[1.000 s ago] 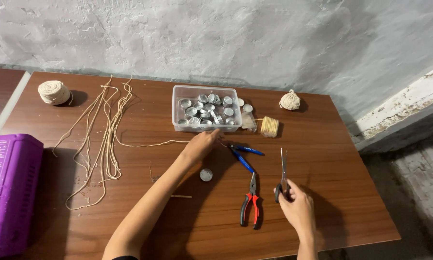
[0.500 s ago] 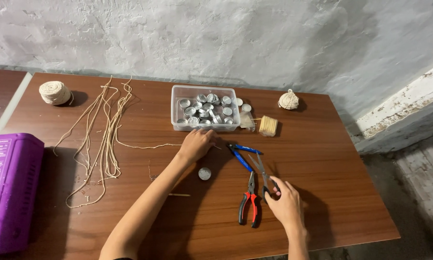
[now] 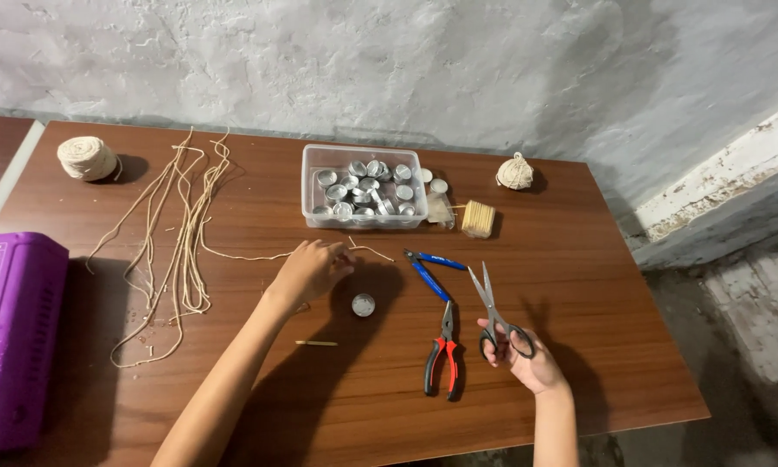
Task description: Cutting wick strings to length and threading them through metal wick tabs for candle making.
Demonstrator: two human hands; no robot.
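Two fingers of right hand [image 3: 527, 356] hooked through black loops of steel-bladed scissors [image 3: 495, 311], grip clamped, blades parted, points aimed up-left over brown wooden tabletop [image 3: 596, 285]. Left hand [image 3: 309, 270] curled shut on thin beige twine strand [image 3: 367, 251], just below clear plastic box of small metal cups [image 3: 363, 188]. Lay between: red-handled pliers [image 3: 441, 356], blue-handled cutters [image 3: 430, 272], lone round metal cup [image 3: 363, 304].

Single head-worn view, angled down from above, facing table [image 3: 579, 285] and wall [image 3: 406, 60]
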